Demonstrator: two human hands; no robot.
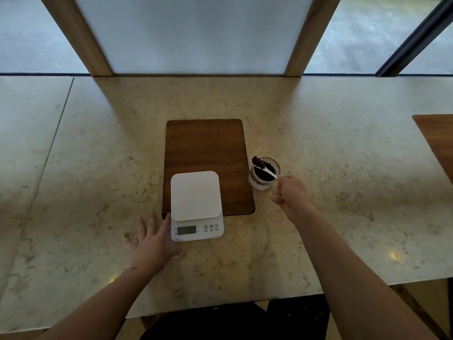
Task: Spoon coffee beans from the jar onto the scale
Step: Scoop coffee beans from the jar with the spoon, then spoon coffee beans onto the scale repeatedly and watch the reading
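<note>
A white digital scale [195, 195] sits at the near left corner of a dark wooden board [206, 148], its platform bare. To the right of the board stands a small glass jar [264, 174] holding dark coffee beans. My right hand [290, 193] is closed on the handle of a white spoon [266, 171], whose bowl carries several beans above the jar's left rim. My left hand [152, 241] lies flat on the counter, fingers spread, touching the scale's left side.
The marble counter [98, 155] stretches wide on both sides, with its front edge close to me. A second wooden inlay [438, 138] shows at the far right. Wooden posts and frosted panels rise behind the counter.
</note>
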